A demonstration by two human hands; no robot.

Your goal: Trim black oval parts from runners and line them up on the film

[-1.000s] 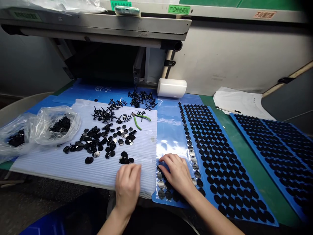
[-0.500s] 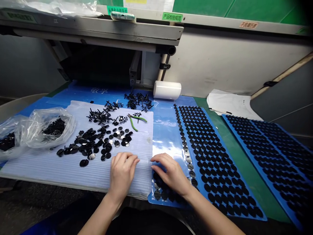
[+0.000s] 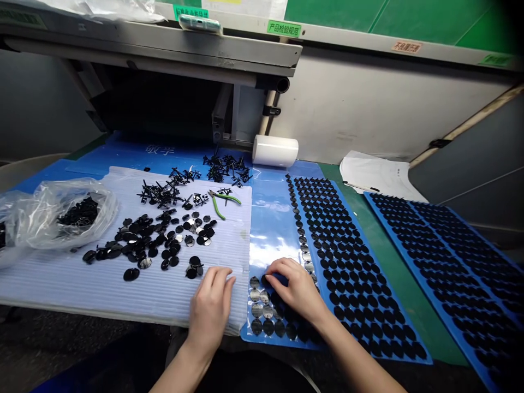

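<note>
My right hand (image 3: pixel 295 288) is over the blue film sheet (image 3: pixel 270 218), with thumb and fingertips pinched at the edge of a round black disc (image 3: pixel 265 280). Beside that disc, glossy round discs (image 3: pixel 256 311) lie in neat rows on the sheet's near end. To the left, my left hand (image 3: pixel 210 303) hovers above the white ribbed mat (image 3: pixel 164 297) with curled fingers; whatever they hold, if anything, is hidden. A small cluster of black discs (image 3: pixel 194 267) lies just beyond its fingers. A larger loose pile of discs (image 3: pixel 143 234) spreads farther left.
Green-handled nippers (image 3: pixel 219 206) lie near black sprue scraps (image 3: pixel 161 192). Clear plastic bags (image 3: pixel 102 218) with black parts stand at left. A white film roll (image 3: pixel 275 150) sits at the back. Blue sheets filled with discs (image 3: pixel 356 273) lie at right, near papers (image 3: pixel 374 177).
My right hand has moved slightly right and now pinches at a disc on the sheet, uncovering rows there. My left hand has shifted right and nearer, exposing the small disc cluster. The view has shifted slightly.
</note>
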